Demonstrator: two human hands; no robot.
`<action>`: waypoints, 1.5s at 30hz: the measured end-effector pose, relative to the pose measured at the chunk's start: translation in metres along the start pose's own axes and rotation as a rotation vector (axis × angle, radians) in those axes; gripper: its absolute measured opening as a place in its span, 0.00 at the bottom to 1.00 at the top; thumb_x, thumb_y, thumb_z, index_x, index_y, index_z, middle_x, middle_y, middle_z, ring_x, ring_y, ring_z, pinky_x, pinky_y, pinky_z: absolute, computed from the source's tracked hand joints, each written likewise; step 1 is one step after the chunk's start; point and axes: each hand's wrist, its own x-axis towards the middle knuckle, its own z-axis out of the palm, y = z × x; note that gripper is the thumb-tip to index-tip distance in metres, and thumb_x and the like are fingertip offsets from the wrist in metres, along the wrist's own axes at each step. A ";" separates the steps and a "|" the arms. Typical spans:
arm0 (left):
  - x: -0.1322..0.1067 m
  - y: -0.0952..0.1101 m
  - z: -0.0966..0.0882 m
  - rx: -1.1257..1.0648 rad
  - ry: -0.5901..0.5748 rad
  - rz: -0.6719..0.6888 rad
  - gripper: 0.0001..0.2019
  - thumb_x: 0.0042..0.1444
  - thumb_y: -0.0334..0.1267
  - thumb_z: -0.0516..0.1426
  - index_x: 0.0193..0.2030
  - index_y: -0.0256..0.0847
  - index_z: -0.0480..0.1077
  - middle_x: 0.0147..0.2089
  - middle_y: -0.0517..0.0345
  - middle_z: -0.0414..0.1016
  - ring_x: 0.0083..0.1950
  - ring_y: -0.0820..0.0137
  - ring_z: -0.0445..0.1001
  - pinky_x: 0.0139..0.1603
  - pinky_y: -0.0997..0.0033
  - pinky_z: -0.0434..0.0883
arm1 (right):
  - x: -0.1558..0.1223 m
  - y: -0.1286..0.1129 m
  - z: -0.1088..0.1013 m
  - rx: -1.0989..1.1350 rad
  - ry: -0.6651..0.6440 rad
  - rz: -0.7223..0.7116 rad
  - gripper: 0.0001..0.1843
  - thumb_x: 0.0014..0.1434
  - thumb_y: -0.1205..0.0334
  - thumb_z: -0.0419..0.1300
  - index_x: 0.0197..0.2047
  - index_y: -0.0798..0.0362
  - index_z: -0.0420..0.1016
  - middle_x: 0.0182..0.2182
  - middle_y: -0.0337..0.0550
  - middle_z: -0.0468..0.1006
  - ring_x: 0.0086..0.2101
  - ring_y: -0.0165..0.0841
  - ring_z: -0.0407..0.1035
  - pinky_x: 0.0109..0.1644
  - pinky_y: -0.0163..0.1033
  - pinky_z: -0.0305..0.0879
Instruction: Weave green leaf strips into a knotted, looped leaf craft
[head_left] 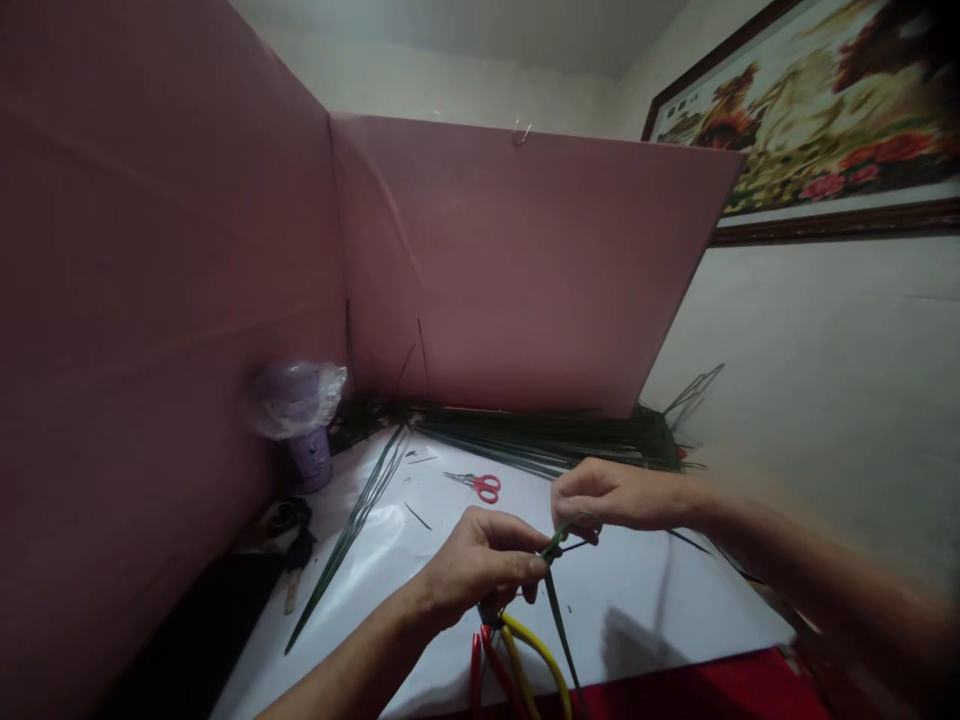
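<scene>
My left hand (499, 555) pinches a green leaf strip (556, 610) between thumb and forefinger, above the white sheet. One long end of the strip hangs down toward the front edge. Close by on the right, my right hand (589, 495) has its fingers curled together on another part of the strip, which bends in a small loop between the hands. Its fingertips are partly hidden. Below my left hand lie pliers with red handles (495, 665) and a tool with yellow handles (544, 660); their heads are mostly hidden by the hand.
Red-handled scissors (486, 487) lie on the white sheet (420, 580). Long green leaves (352, 530) lie at left, and a leaf pile (525, 437) runs along the back. A purple cup (310, 460) with clear plastic stands at left. Pink panels (510, 260) wall the back and left.
</scene>
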 end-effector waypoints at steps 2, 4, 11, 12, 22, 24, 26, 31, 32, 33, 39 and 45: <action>0.000 0.001 0.000 0.003 0.002 -0.003 0.16 0.43 0.40 0.63 0.38 0.32 0.76 0.19 0.58 0.69 0.13 0.83 0.56 0.13 0.81 0.50 | 0.003 -0.002 -0.002 0.097 -0.030 0.053 0.13 0.54 0.55 0.58 0.25 0.55 0.70 0.19 0.35 0.67 0.23 0.26 0.60 0.29 0.32 0.58; 0.000 0.001 0.000 0.013 0.011 -0.001 0.17 0.42 0.40 0.63 0.38 0.32 0.76 0.19 0.58 0.69 0.13 0.83 0.56 0.13 0.81 0.50 | 0.004 -0.008 -0.004 0.149 -0.074 0.074 0.11 0.51 0.57 0.61 0.25 0.55 0.71 0.20 0.35 0.68 0.23 0.26 0.61 0.29 0.32 0.58; -0.001 -0.001 0.003 0.110 0.122 0.100 0.14 0.45 0.43 0.62 0.34 0.33 0.76 0.21 0.57 0.70 0.14 0.81 0.57 0.15 0.79 0.54 | 0.002 -0.030 -0.012 0.052 -0.101 0.083 0.08 0.49 0.59 0.62 0.26 0.55 0.74 0.20 0.36 0.70 0.24 0.28 0.63 0.30 0.33 0.60; -0.003 0.000 0.004 0.177 0.160 0.156 0.12 0.46 0.42 0.61 0.32 0.33 0.76 0.21 0.56 0.70 0.16 0.80 0.59 0.16 0.78 0.56 | 0.001 -0.032 -0.013 0.014 -0.088 0.073 0.07 0.49 0.60 0.62 0.26 0.55 0.74 0.21 0.36 0.71 0.24 0.28 0.64 0.30 0.33 0.60; -0.019 -0.015 0.008 1.202 0.277 0.882 0.16 0.55 0.26 0.49 0.46 0.38 0.73 0.24 0.51 0.68 0.27 0.71 0.65 0.29 0.71 0.60 | -0.033 -0.054 0.007 -0.550 0.166 -0.231 0.10 0.53 0.71 0.57 0.30 0.47 0.78 0.26 0.40 0.75 0.26 0.30 0.67 0.29 0.34 0.60; -0.020 -0.016 0.006 1.289 0.273 0.965 0.17 0.55 0.26 0.49 0.50 0.36 0.70 0.25 0.50 0.69 0.28 0.70 0.66 0.28 0.70 0.60 | -0.039 -0.056 0.013 -0.641 0.172 -0.262 0.11 0.54 0.71 0.57 0.32 0.46 0.78 0.26 0.40 0.74 0.26 0.29 0.66 0.28 0.34 0.58; -0.022 -0.016 0.006 1.362 0.266 1.036 0.18 0.54 0.25 0.50 0.51 0.35 0.69 0.28 0.47 0.72 0.28 0.69 0.67 0.28 0.70 0.60 | -0.043 -0.058 0.017 -0.724 0.161 -0.270 0.12 0.56 0.71 0.55 0.33 0.46 0.77 0.25 0.40 0.73 0.26 0.29 0.65 0.27 0.34 0.58; -0.024 -0.009 0.007 1.494 0.264 1.134 0.16 0.53 0.25 0.51 0.49 0.31 0.70 0.33 0.44 0.74 0.28 0.69 0.69 0.26 0.70 0.62 | -0.046 -0.062 0.024 -0.799 0.170 -0.252 0.09 0.57 0.69 0.54 0.32 0.48 0.74 0.25 0.41 0.72 0.25 0.29 0.64 0.27 0.34 0.57; -0.023 -0.007 0.007 1.490 0.280 1.165 0.16 0.53 0.25 0.51 0.48 0.31 0.70 0.32 0.44 0.74 0.28 0.69 0.69 0.25 0.70 0.62 | -0.046 -0.062 0.026 -0.814 0.168 -0.240 0.09 0.57 0.68 0.54 0.31 0.48 0.74 0.24 0.40 0.72 0.25 0.29 0.64 0.27 0.34 0.56; -0.023 -0.006 0.008 1.474 0.297 1.216 0.15 0.53 0.25 0.51 0.47 0.30 0.69 0.32 0.45 0.74 0.27 0.69 0.69 0.24 0.71 0.62 | -0.046 -0.062 0.027 -0.834 0.168 -0.230 0.09 0.57 0.68 0.54 0.30 0.49 0.73 0.23 0.40 0.71 0.24 0.29 0.63 0.27 0.34 0.55; -0.017 0.003 0.012 1.401 0.328 1.486 0.13 0.53 0.25 0.48 0.44 0.22 0.67 0.29 0.44 0.73 0.27 0.68 0.70 0.20 0.71 0.63 | -0.043 -0.055 0.039 -0.968 0.216 -0.240 0.08 0.57 0.71 0.51 0.28 0.53 0.66 0.22 0.37 0.68 0.24 0.27 0.58 0.27 0.35 0.49; -0.020 0.004 0.014 1.453 0.318 1.518 0.12 0.52 0.25 0.49 0.42 0.22 0.68 0.27 0.46 0.72 0.23 0.70 0.68 0.17 0.73 0.59 | -0.042 -0.045 0.048 -1.049 0.233 -0.255 0.09 0.57 0.72 0.49 0.27 0.52 0.60 0.20 0.34 0.65 0.21 0.26 0.52 0.25 0.36 0.44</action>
